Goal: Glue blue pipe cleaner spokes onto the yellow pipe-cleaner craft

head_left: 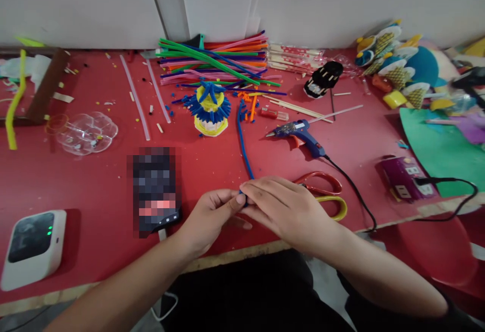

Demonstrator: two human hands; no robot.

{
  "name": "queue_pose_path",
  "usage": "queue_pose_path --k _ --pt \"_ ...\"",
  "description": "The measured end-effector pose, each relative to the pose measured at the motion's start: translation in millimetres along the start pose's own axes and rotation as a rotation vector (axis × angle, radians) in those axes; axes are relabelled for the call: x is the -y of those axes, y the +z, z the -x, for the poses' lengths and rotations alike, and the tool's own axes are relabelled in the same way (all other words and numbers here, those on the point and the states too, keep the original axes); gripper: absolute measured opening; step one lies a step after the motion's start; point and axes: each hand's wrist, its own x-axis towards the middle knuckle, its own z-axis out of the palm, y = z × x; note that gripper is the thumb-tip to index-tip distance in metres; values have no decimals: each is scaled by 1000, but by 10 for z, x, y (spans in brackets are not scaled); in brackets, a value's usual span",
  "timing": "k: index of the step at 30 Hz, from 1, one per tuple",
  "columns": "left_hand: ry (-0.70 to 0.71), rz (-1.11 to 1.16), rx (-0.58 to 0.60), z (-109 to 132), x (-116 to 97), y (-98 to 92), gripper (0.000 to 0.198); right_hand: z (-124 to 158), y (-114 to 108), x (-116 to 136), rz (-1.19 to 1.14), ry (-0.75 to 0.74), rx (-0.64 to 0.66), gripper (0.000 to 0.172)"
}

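A blue pipe cleaner (pixel 244 145) runs from the middle of the red table down into my fingers. My left hand (pixel 217 213) pinches its near end between thumb and fingers. Over the same end, my right hand (pixel 282 205) has its fingers closed, partly hiding it. Beyond the hands stands a small tower craft (pixel 210 112) in blue, yellow and white. Orange and blue cut bits (pixel 252 107) lie to its right. Scissors (pixel 333 205) with red and yellow handles sit beside my right hand, blades hidden. A blue glue gun (pixel 297 132) lies farther right.
Colourful pipe cleaners (pixel 212 61) are piled at the back. A phone (pixel 155 190) and a white device (pixel 34 248) lie at left. The glue gun's black cord (pixel 356 193) hangs past the table edge near a purple power block (pixel 407 178). A black craft (pixel 322 79) stands behind.
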Motion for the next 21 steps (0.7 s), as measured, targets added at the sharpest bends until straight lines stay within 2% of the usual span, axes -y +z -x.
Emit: queue_pose_path --k 3,8,16,18,21 --pt "25 -40 -11 -2 13 -5 43 -4 -18 -6 52 -45 34 23" --pt "53 -110 -22 -12 -21 -38 41 -27 6 -19 110 -95 -12 22" --pt "22 -93 24 -30 -30 -65 43 -53 43 -74 -43 -88 6 13" --pt "42 -86 -6 -26 -28 -62 39 -77 19 -179 -157 -29 53 13" --pt "92 -28 -81 -23 -47 -51 32 -149 -18 -413 -299 214 150 37"
